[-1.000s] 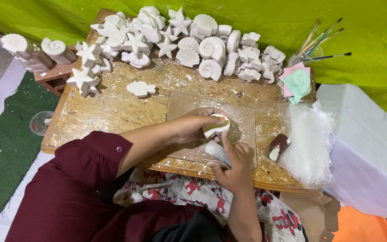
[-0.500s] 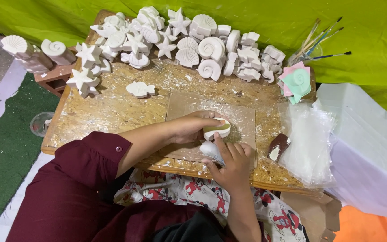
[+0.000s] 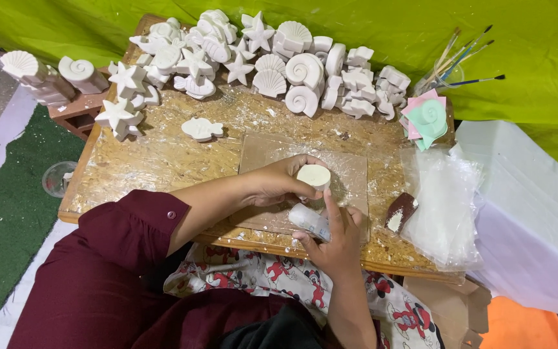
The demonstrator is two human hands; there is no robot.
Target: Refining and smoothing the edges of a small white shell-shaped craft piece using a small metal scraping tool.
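Observation:
My left hand (image 3: pixel 278 183) grips a small round white plaster piece (image 3: pixel 313 175) over a flat cardboard sheet (image 3: pixel 350 178) on the wooden board (image 3: pixel 150 161). My right hand (image 3: pixel 337 239) sits just below it and holds a small whitish tube-like tool (image 3: pixel 309 221), its forefinger stretched up toward the piece. Both hands work close together near the board's front edge.
Many white plaster shells and starfish (image 3: pixel 279 58) crowd the board's far side. A single fish-shaped cast (image 3: pixel 201 129) lies alone. Clear plastic bags (image 3: pixel 444 200), a brown scraper (image 3: pixel 400 212), paintbrushes (image 3: pixel 460 61), a green-pink shell (image 3: pixel 427 116) at right. Green cloth behind.
The plaster piece has been turned in my left hand so its flat round face points up. My right hand shifted slightly beneath it.

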